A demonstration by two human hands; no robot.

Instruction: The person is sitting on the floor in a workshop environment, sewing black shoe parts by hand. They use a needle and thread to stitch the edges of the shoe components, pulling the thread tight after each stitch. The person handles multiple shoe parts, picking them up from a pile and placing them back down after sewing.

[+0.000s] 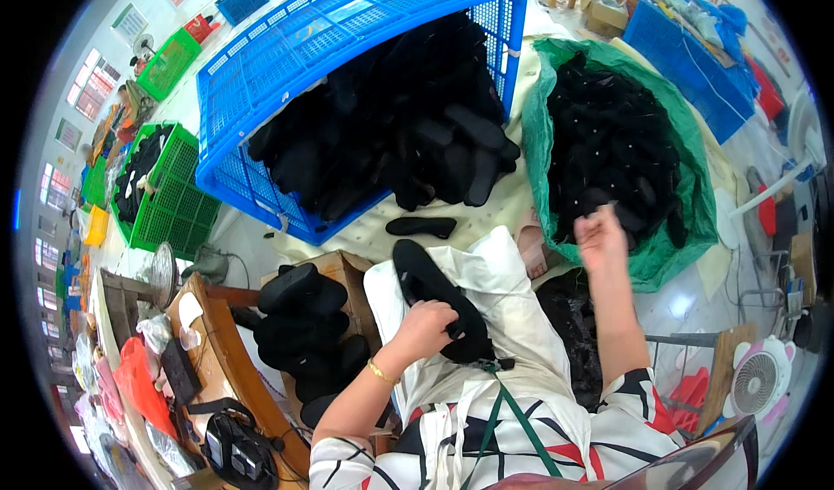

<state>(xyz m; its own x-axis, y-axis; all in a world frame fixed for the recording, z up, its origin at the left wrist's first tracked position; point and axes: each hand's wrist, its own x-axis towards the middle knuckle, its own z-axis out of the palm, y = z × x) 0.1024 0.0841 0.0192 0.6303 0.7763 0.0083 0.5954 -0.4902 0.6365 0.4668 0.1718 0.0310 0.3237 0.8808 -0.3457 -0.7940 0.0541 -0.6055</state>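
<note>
A black cloth shoe (426, 273) lies across the white apron (539, 334) on my lap. My left hand (426, 327), with a gold-coloured bracelet at its wrist, is closed on the middle of this shoe. Out to the right, my right hand (601, 238) is raised over the near edge of a green woven sack (537, 134). Its fingers are drawn together and slightly blurred; what they hold, if anything, I cannot make out. Dark pieces with small pale specks (608, 134) fill the sack. A green strap (521, 429) runs down to the heel end of the shoe.
A tipped blue plastic crate (287, 51) spills black shoes ahead, and a single shoe (420, 227) lies before it. More black shoes (304, 316) are piled at my left by a wooden table (234, 351). A fan (757, 381) stands at the right.
</note>
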